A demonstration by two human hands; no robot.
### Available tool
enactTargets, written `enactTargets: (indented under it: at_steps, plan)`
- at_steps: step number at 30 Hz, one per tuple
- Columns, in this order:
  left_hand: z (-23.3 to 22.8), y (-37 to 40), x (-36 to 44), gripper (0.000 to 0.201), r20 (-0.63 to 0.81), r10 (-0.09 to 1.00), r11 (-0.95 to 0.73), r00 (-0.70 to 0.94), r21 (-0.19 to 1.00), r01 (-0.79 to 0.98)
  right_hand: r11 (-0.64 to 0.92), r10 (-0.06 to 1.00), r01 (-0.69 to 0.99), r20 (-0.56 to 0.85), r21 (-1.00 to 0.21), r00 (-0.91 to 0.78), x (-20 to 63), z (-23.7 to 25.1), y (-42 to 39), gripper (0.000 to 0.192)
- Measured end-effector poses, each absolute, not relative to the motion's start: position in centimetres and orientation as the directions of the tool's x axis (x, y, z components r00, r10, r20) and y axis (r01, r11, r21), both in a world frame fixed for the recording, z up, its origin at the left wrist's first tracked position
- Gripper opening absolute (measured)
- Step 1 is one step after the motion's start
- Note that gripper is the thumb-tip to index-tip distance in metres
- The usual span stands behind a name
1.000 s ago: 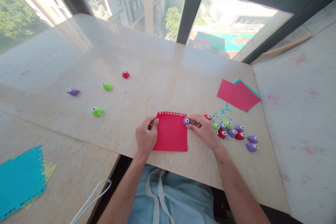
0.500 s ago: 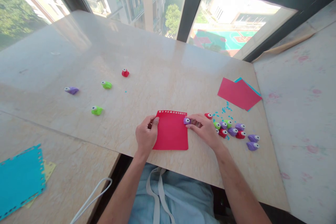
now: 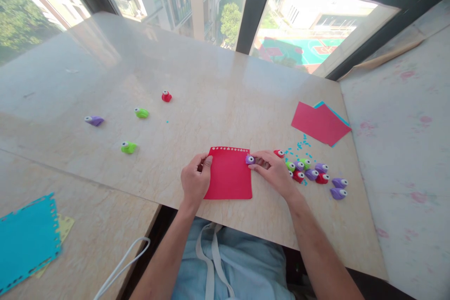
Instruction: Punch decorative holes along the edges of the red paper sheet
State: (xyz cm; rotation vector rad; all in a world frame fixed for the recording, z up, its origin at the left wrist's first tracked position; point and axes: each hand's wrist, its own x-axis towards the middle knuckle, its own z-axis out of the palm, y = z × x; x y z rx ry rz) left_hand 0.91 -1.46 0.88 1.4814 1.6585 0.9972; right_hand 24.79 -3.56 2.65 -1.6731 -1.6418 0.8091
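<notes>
red sheet steadied on one side, purple punch held at the other

working from a distance, i had the red sheet (image 3: 228, 176) in the middle of my view, between two hands. the left hand (image 3: 195, 180) pinched the sheet's left edge near the top corner, thumb on top and fingers tucked mostly out of sight, presumably to keep the paper from sliding. the right hand (image 3: 276, 173) had thumb and fingertips drawn in around a purple punch (image 3: 250, 160), leaving no gap that i could make out. the punch sat over the sheet's right edge, just below the top corner; i read that as lining it up with the edge, though i could not tell whether paper was inside it. a row of holes (image 3: 230, 149) ran along the sheet's top edge.

the left forearm (image 3: 167, 243) and right forearm (image 3: 316, 239) slanted inward from below the sheet, so the hands faced each other across it.

right of the sheet, a cluster of punches (image 3: 311, 175) stood beside the right hand, probably for easy reach, with blue bits (image 3: 304, 143) scattered behind. the paper pile (image 3: 319, 122) lay farther back on that side, likely kept out of the way.
</notes>
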Motion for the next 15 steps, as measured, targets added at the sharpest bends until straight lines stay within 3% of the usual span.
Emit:
enactTargets:
  at_steps: [15]
  plan:
    - [0.89, -1.44, 0.95, 0.026, -0.014, 0.994, 0.063, -0.110, 0.885, 0.461, -0.003, 1.000, 0.619, 0.013, -0.785, 0.022, 24.78, 2.58, -3.31, 0.023]
